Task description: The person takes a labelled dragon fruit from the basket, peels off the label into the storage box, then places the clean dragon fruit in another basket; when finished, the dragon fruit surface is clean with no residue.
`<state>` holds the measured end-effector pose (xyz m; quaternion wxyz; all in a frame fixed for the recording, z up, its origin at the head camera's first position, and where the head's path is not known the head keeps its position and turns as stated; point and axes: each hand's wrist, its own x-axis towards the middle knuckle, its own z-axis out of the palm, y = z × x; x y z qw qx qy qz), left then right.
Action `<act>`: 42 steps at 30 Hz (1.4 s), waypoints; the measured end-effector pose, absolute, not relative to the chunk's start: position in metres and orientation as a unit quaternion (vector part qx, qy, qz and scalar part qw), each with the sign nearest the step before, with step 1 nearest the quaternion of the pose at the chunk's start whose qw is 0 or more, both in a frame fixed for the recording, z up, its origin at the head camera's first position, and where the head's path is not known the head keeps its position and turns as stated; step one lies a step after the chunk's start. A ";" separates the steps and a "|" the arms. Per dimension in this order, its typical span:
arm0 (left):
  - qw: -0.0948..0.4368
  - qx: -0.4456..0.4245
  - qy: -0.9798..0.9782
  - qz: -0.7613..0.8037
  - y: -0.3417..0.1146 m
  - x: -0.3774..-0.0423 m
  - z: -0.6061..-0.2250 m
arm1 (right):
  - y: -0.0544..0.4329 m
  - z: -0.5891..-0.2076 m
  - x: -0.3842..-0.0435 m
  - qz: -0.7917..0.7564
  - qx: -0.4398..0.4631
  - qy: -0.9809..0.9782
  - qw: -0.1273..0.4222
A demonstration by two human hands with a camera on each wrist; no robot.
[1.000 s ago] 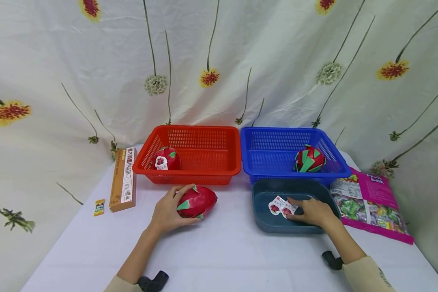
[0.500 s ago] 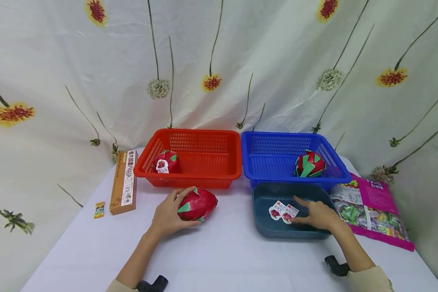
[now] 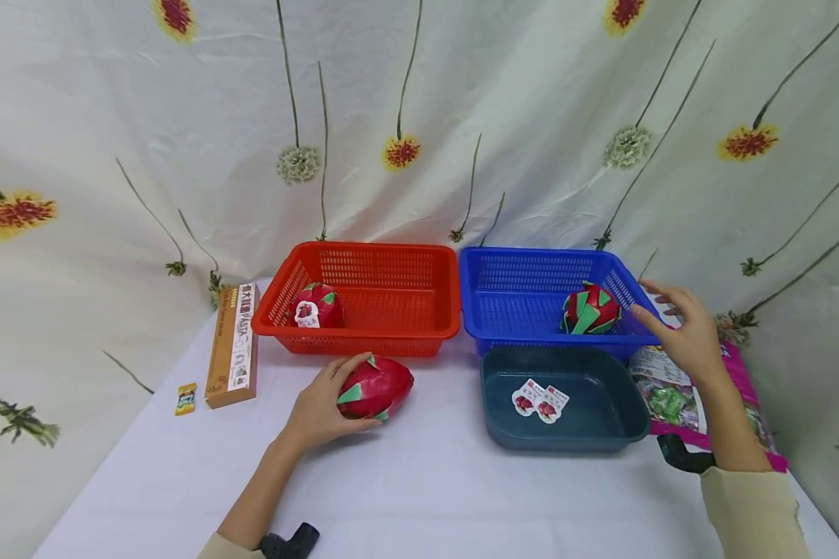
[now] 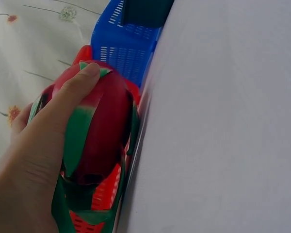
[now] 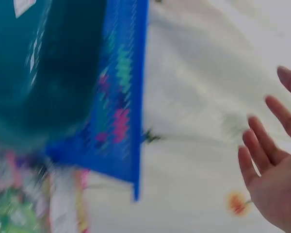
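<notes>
My left hand [image 3: 324,407] holds a red dragon fruit [image 3: 388,388] with green scales on the white table, thumb and fingers curled round its stem-side end. In the left wrist view the thumb lies along the dragon fruit [image 4: 104,126]. My right hand [image 3: 688,338] hovers at the right rim of the blue basket [image 3: 517,310], fingers spread and holding nothing. A second dragon fruit [image 3: 590,309] sits in that basket. Another dragon fruit [image 3: 325,303], bearing a round white sticker, lies in the red basket [image 3: 391,299]. Two dragon-fruit stickers [image 3: 540,401] lie in the dark teal tray [image 3: 566,442].
A long pasta box [image 3: 232,345] stands left of the red basket, with a small yellow candy packet [image 3: 186,398] beside it. A pink candy bag [image 3: 674,388] lies at the right, partly behind the right forearm. A flowered cloth [image 3: 391,116] hangs behind the table.
My right hand has left the stickers in the teal tray and moved up and right to the blue basket's right edge. The left hand stays on its dragon fruit.
</notes>
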<state>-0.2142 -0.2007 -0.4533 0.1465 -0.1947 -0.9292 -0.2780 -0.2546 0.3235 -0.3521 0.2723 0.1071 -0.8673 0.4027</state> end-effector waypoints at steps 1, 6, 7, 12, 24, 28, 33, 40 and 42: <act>0.138 -0.193 -0.930 -0.282 -0.201 -0.214 -0.453 | 0.330 -0.355 -0.260 0.408 0.095 -0.865 0.275; 0.108 -0.189 -0.927 -0.306 -0.202 -0.213 -0.449 | 0.349 -0.371 -0.273 0.414 0.039 -0.893 0.173; 0.106 -0.188 -0.927 -0.308 -0.202 -0.214 -0.449 | 0.352 -0.376 -0.275 0.420 0.033 -0.896 0.138; 0.114 -0.194 -0.927 -0.299 -0.202 -0.215 -0.447 | 0.360 -0.397 -0.278 0.455 0.014 -0.891 -0.002; 0.150 -0.325 -0.824 -0.439 -0.128 -0.234 -0.383 | 0.360 -0.407 -0.279 0.483 0.020 -0.875 0.001; 0.219 -0.336 -0.766 -0.502 -0.074 -0.269 -0.344 | 0.360 -0.406 -0.277 0.490 0.016 -0.872 0.008; 0.248 -0.300 -0.731 -0.561 -0.006 -0.315 -0.319 | 0.363 -0.407 -0.276 0.490 0.011 -0.872 0.012; 0.216 -0.215 -0.719 -0.625 0.062 -0.360 -0.330 | 0.361 -0.412 -0.277 0.505 0.006 -0.863 0.024; 0.203 -0.195 -0.727 -0.626 0.072 -0.368 -0.339 | 0.359 -0.415 -0.278 0.508 0.007 -0.861 0.025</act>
